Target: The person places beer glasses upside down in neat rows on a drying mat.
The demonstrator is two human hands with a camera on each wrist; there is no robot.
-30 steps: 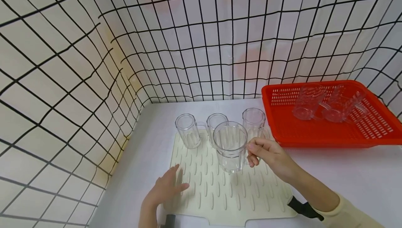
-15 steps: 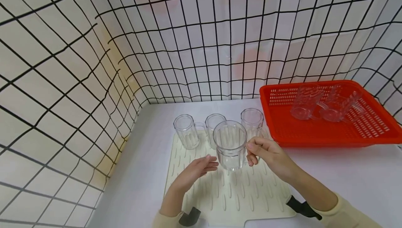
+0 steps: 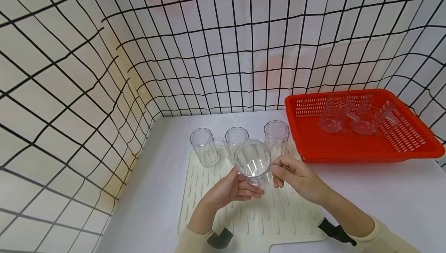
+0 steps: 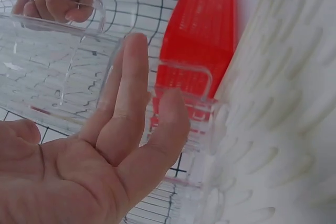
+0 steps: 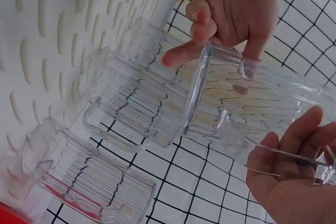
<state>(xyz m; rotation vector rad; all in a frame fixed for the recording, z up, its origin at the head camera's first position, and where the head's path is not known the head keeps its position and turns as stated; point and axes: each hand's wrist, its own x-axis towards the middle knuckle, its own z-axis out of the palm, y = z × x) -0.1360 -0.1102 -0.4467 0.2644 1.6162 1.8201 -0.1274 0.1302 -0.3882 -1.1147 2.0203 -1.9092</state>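
My right hand (image 3: 299, 177) pinches the handle of a clear mug (image 3: 252, 159), which hangs over the pale ridged mat (image 3: 258, 226) with its mouth tipped toward me. My left hand (image 3: 228, 191) is right at the mug's left side and base, palm up, fingers extended and slightly bent. In the right wrist view its thumb shows through the mug's clear wall. Behind the held mug, three similar mugs stand upright along the mat's far edge: a left mug (image 3: 205, 148), a middle mug (image 3: 237, 136) partly hidden, and a right mug (image 3: 277, 135).
A red perforated basket (image 3: 348, 159) sits at the back right of the white table (image 3: 146, 191). Clear mugs (image 3: 331, 119) lie inside it on their sides. Black netting (image 3: 223, 55) over white cloth walls the table at the back and both sides.
My left hand has come in from the lower left to the mug's side and base. The mug has tilted, its mouth turning toward me, while the right hand keeps its pinch on the handle.
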